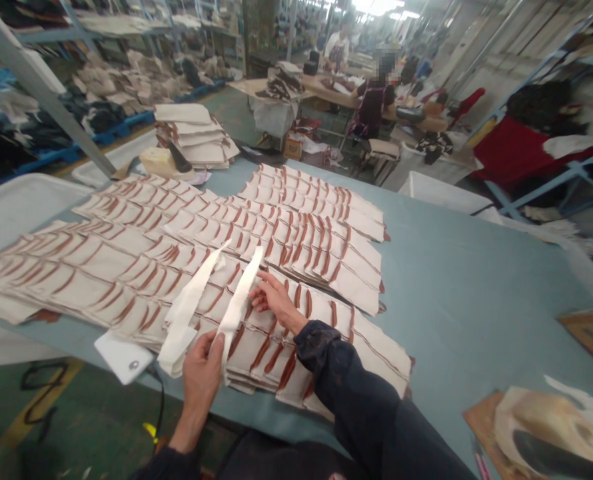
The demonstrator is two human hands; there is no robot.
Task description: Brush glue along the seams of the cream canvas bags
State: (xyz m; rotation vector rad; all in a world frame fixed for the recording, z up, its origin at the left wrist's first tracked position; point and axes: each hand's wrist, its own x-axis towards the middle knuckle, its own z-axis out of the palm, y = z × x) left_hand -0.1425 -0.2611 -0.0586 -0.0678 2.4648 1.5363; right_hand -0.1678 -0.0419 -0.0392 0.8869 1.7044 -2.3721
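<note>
My left hand (202, 370) is closed around the lower end of a white fabric strip (240, 293) near the table's front edge. Beside the strip's upper part is my right hand (275, 299), its fingers apart and slightly curled. A second white strip (189, 303) lies to the left, folded at its lower end. Both strips are over overlapping rows of cream fabric pieces with brown edging (161, 273), which are spread across the blue-green table (456, 287).
A stack of cream pieces (191, 133) and a yellowish block (159, 162) stand at the back left. A white device (123, 357) sits at the front edge. Cardboard (486, 427) and a roll lie front right. People work at tables farther back.
</note>
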